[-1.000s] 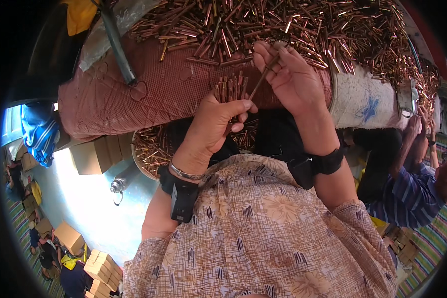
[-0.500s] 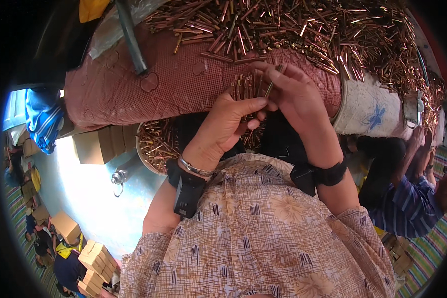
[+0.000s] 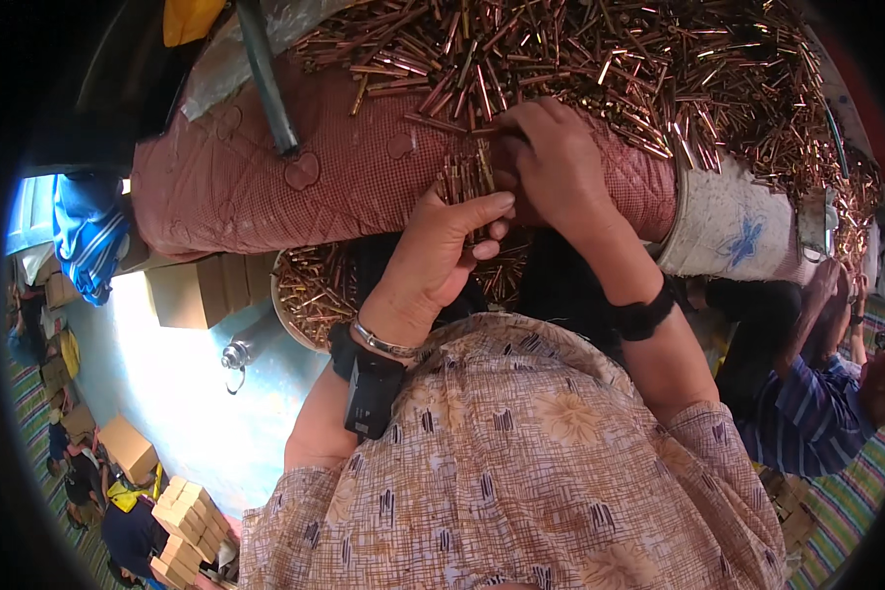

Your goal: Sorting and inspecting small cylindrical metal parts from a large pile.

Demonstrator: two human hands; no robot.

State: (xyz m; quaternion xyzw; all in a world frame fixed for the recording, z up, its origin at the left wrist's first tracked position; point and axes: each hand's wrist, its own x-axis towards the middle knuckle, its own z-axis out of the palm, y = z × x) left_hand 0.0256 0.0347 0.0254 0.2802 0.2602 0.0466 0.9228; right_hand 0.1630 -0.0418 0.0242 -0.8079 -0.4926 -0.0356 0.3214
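Just in front of the person's lap, before a long roll of red checked padding (image 3: 354,162), the left hand (image 3: 441,246) grasps a bundle of copper-coloured rods (image 3: 465,177), its thumb pressed across them and its fingers wrapped round the far side. The bundle points away from the body, with its ends uneven. Close beside its upper right is the right hand (image 3: 565,182), back upward and fingers bent; whether they grip a rod or touch the bundle, I cannot tell. A broad loose pile (image 3: 600,69) of similar rods lies beyond the padding, some overhanging it, and more rods fill a round container (image 3: 285,320) below and left of the left hand. The likeliest trouble seems to be slipping: smooth rods held mainly by one thumb could slide out lengthwise if that pressure eased, or fan apart if the right fingers knocked the uneven ends. Any that dropped might mix with those below, hard to tell apart. A sleeve or wrist brushing the overhanging rods could also roll some off the padding, since nothing visible there stops them.
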